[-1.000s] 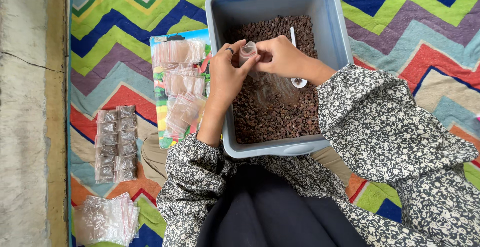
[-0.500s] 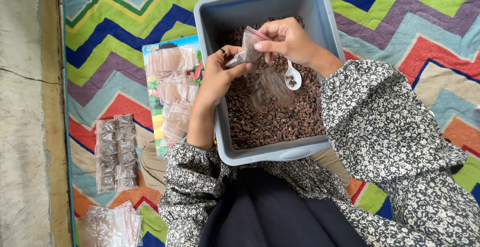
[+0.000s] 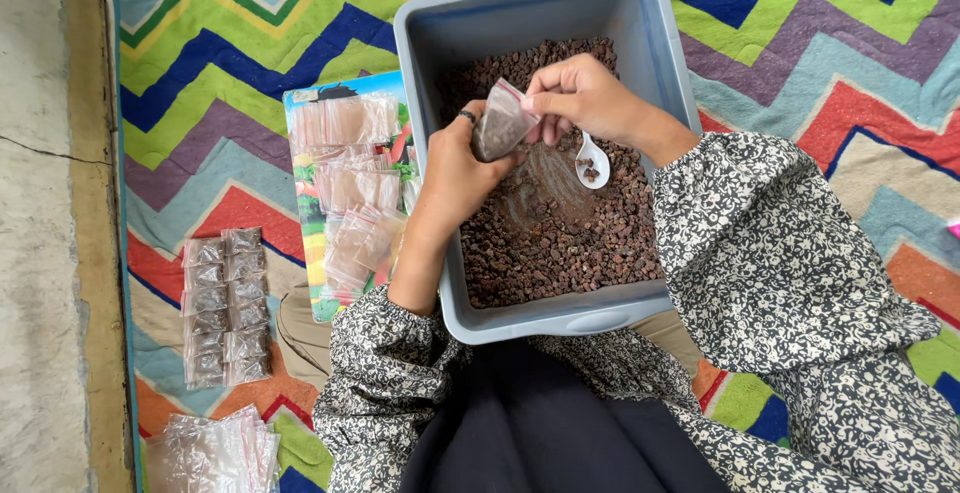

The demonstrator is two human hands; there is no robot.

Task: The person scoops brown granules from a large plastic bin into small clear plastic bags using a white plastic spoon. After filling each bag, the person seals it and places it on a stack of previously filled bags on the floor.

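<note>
A grey plastic tub [image 3: 430, 43] rests on my lap, filled with small dark brown pellets [image 3: 560, 233]. Above the pellets both hands hold one small clear zip bag [image 3: 498, 123] partly filled with them. My left hand [image 3: 455, 173] grips the bag's lower side and wears a ring. My right hand [image 3: 580, 98] pinches the bag's top edge. A white spoon [image 3: 592, 165] with a few pellets in its bowl hangs below my right hand.
Empty clear zip bags [image 3: 350, 183] lie on a colourful card left of the tub. Filled small bags [image 3: 222, 305] sit in rows on the zigzag mat [image 3: 230, 43]. More empty bags [image 3: 205, 451] lie at bottom left. Bare concrete [image 3: 45, 253] borders the mat.
The bag has tilted and now sits between both hands above the pellets. The spoon moved from level over the pellets to hanging under my right hand.
</note>
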